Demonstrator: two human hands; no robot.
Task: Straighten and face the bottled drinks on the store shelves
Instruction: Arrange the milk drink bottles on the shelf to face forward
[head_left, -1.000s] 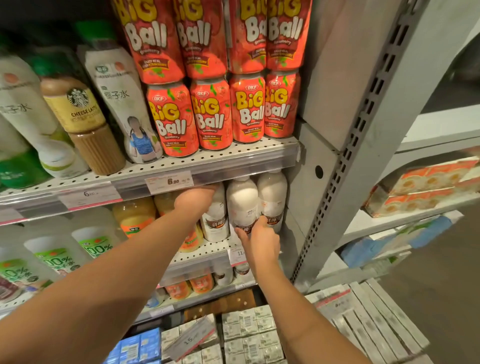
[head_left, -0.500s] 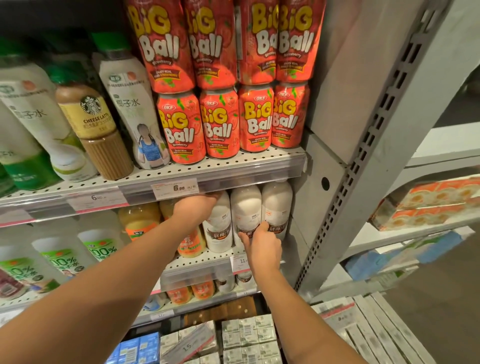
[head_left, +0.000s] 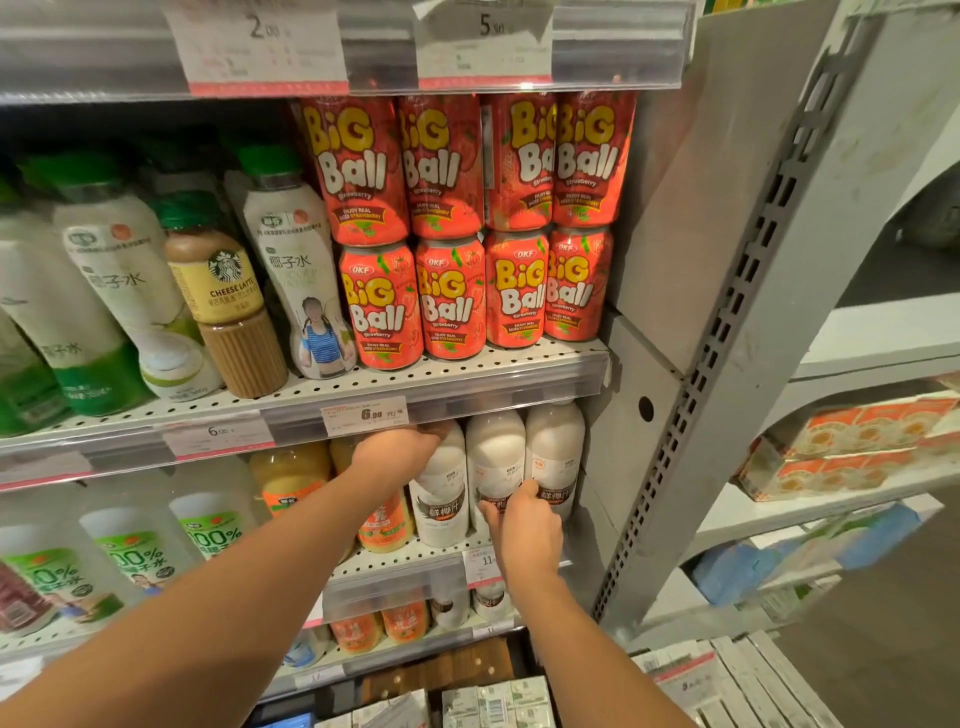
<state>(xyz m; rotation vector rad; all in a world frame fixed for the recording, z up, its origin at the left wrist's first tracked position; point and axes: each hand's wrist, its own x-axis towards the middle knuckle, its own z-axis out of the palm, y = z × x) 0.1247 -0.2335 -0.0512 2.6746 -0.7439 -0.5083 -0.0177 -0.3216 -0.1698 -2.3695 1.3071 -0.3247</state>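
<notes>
Three white coconut-drink bottles stand side by side on the lower shelf (head_left: 405, 564), under the shelf of red cans. My left hand (head_left: 397, 452) grips the top of the left white bottle (head_left: 441, 506), its cap hidden by my fingers. My right hand (head_left: 522, 525) grips the lower front of the middle white bottle (head_left: 493, 452), fingers curled over its dark label. The right white bottle (head_left: 553, 449) stands next to it, untouched, label facing out.
Red Big Ball cans (head_left: 452, 296) are stacked two high on the shelf above, beside coconut-water bottles (head_left: 298, 270) and a Starbucks bottle (head_left: 228, 301). Orange juice bottles (head_left: 291, 478) stand left of my left hand. A grey shelf upright (head_left: 727, 364) rises at right. Cartons (head_left: 493, 706) lie below.
The view has tilted upward, so the shelves sit lower in frame and the top price rail shows. Both hands stay on the same white bottles.
</notes>
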